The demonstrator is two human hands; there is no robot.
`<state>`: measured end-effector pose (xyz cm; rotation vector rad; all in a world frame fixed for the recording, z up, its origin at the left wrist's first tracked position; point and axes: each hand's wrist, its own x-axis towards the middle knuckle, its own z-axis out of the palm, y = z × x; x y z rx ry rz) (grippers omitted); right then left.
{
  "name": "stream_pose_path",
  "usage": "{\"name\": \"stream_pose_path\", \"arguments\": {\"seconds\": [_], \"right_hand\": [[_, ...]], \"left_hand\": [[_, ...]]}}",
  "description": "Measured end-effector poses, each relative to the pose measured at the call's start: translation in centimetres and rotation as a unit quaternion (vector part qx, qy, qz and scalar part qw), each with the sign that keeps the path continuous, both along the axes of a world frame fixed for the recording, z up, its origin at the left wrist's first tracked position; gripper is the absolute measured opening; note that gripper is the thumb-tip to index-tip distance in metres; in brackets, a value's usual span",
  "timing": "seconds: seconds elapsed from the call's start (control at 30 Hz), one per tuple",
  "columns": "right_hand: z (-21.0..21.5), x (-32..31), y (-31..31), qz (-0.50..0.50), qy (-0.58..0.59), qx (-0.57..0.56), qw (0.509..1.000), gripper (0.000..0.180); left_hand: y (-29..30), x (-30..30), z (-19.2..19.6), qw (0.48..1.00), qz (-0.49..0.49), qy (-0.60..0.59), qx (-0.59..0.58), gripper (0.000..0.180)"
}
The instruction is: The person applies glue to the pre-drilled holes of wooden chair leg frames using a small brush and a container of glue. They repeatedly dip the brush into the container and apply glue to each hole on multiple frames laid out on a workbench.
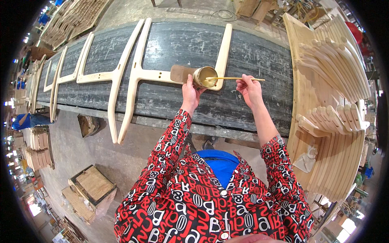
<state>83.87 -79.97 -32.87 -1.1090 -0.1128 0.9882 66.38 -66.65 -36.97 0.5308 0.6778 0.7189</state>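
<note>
My left hand (189, 91) grips a small round pot (204, 76) of pale yellowish glue, held just above a pale wooden frame part (150, 74) lying on the dark workbench (251, 60). My right hand (249, 88) pinches a thin yellow stick (237, 78) whose tip dips into the pot. A brown flat piece (180, 73) sits beside the pot, on the frame's crossbar. Two small holes show in that crossbar.
More pale wooden frame parts (99, 75) lie in a row along the bench to the left. Stacks of curved wooden pieces (336, 52) stand on a board at the right. Wooden boxes (92, 185) sit on the concrete floor at lower left. Another person (28, 120) works at far left.
</note>
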Motion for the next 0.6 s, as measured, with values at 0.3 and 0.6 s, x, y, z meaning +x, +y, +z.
{"name": "stream_pose_path", "arguments": {"seconds": [0.3,0.6], "right_hand": [[-1.5,-1.1,0.0,-0.047,-0.024,0.021,0.998,0.008],[-2.4,-0.1,0.8,-0.1,-0.032,-0.022,0.994,0.021]], "left_hand": [[0.4,0.4,-1.4,1.0,0.008,0.018,-0.009,0.043],[-0.3,0.1,-2.8,1.0,0.015,0.008,-0.026,0.044]]}}
